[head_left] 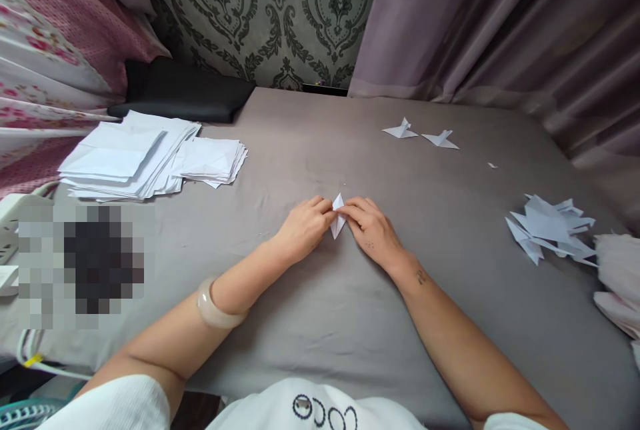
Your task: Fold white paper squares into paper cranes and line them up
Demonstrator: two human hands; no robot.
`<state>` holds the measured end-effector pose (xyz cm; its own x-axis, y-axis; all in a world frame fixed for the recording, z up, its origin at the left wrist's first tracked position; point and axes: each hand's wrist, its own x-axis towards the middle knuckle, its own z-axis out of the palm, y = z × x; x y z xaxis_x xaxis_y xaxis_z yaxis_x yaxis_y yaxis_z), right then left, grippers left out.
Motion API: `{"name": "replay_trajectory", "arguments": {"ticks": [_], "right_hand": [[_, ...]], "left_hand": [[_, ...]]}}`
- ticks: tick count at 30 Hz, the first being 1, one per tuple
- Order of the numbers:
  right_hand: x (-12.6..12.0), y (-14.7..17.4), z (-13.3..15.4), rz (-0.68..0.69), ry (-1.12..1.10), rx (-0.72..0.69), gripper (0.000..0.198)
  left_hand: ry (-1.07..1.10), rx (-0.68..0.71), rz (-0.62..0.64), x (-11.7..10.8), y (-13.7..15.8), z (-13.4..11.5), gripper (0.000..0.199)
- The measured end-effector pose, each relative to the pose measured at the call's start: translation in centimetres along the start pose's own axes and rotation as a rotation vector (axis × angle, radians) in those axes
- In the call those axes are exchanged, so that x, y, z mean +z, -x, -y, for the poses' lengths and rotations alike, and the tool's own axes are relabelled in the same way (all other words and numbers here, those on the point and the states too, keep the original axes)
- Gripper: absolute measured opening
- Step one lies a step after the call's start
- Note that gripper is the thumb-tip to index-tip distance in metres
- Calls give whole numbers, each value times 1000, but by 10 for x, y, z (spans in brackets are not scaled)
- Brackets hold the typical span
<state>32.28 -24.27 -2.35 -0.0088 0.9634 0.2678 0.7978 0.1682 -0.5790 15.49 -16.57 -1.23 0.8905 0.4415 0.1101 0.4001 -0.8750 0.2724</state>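
Observation:
A small white folded paper [339, 225], shaped like a narrow diamond, is at the middle of the grey-covered table. My left hand [311, 225] pinches its left edge, fingers bent together. From the other side my right hand [371, 227] grips the paper, with thumb and fingertips meeting near its middle. The fingertips of both hands almost touch and cover part of the folds. Two finished-looking paper cranes, one [401, 129] beside the other [441, 139], sit farther back to the right.
Stacked white sheets [120, 157] and a smaller stack of squares [213, 160] lie at left. A heap of folded paper cranes [553, 227] is at right, near a pale cloth [617, 270]. A black folded item [185, 90] lies at back left. A power strip [13, 223] is at the left edge.

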Motion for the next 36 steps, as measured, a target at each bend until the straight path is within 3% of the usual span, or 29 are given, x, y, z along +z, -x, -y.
{"name": "replay_trajectory", "arguments": {"ticks": [3, 7, 12, 18, 22, 30, 34, 36], "right_hand": [[-6, 3, 6, 80, 143, -38, 30], [-15, 7, 8, 148, 245, -86, 32], [-18, 10, 3, 135, 228, -86, 32], [-16, 9, 3, 77, 158, -41, 29], [-12, 5, 3, -11, 55, 34, 18], [-1, 0, -3, -70, -76, 164, 5], [1, 0, -5, -71, -123, 249, 32], [1, 0, -5, -51, -143, 253, 36]], "left_hand": [[-70, -10, 128, -10, 3, -7, 31], [-11, -40, 158, -17, 7, -10, 32], [95, -81, 101, -16, 8, -8, 23], [341, -247, -144, 1, 3, 2, 24], [428, -356, -224, 10, 2, 6, 7], [578, -450, -162, 9, -3, 5, 6], [587, -454, -178, 9, -3, 4, 7], [582, -456, -184, 9, -3, 4, 12]]}}
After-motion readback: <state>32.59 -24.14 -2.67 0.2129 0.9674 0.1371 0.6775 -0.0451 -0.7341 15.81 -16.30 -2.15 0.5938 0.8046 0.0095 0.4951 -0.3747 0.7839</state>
